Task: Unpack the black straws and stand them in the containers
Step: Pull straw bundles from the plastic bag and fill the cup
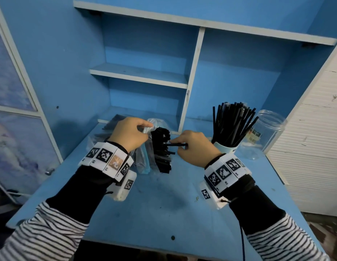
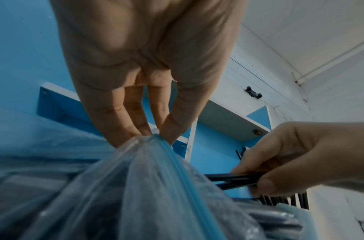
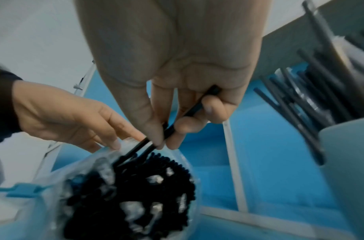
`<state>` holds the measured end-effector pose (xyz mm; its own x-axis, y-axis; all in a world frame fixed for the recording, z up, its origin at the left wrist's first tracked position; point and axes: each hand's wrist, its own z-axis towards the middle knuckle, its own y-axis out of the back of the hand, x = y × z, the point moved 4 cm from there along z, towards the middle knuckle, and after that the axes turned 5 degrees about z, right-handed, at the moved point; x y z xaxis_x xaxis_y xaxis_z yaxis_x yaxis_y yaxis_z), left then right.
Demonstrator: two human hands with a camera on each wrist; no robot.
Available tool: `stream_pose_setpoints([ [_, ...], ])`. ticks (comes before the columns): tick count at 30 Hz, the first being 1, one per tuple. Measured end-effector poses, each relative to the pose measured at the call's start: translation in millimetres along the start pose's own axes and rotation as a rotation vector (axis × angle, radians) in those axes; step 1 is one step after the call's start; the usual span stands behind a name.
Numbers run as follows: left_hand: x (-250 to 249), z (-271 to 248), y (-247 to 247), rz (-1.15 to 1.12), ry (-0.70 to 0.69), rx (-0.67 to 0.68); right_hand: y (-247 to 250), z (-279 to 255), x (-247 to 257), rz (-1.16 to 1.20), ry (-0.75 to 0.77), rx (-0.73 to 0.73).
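A clear plastic bag (image 1: 145, 157) with a blue zip strip holds a thick bundle of black straws (image 1: 162, 147) on the blue desk. My left hand (image 1: 130, 134) pinches the bag's open edge (image 2: 154, 138) and holds it up. My right hand (image 1: 196, 146) pinches a few black straws (image 1: 176, 145) at the bag's mouth, seen as held straws (image 3: 189, 112) in the right wrist view. A pale blue cup (image 1: 227, 147) at the right stands full of upright straws (image 1: 233, 125). Behind it stands a clear jar (image 1: 265, 132).
The blue desk (image 1: 164, 204) has blue shelving (image 1: 141, 76) at the back and a white panelled wall (image 1: 311, 157) on the right. More bagged straws (image 1: 107, 132) lie behind my left hand. A black cable (image 1: 242, 242) hangs from my right wrist.
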<state>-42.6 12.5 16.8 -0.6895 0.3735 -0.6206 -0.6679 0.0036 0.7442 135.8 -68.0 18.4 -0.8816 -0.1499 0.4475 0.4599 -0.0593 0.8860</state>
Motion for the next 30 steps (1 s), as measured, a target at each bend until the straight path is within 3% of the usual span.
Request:
stream_pose_setpoints([
  [4,-2.7,0.0,0.7,-0.054,0.025,0.004,-24.5,8.2,18.8,0.131,0.086,0.079],
  [7,-2.7,-0.1,0.6,-0.061,0.027,0.001,-39.2,17.0,20.4,0.095,0.093,0.147],
  [13,-0.4,0.0,2.8,-0.122,0.022,-0.054,-33.7,31.6,8.7,0.121,0.079,0.070],
  [19,-2.2,-0.2,4.0,-0.121,0.027,-0.053,-46.9,30.0,18.5,0.044,0.088,0.144],
  [30,0.6,-2.7,8.8,-0.139,0.017,-0.038,-56.1,36.6,25.8,0.106,0.145,-0.037],
])
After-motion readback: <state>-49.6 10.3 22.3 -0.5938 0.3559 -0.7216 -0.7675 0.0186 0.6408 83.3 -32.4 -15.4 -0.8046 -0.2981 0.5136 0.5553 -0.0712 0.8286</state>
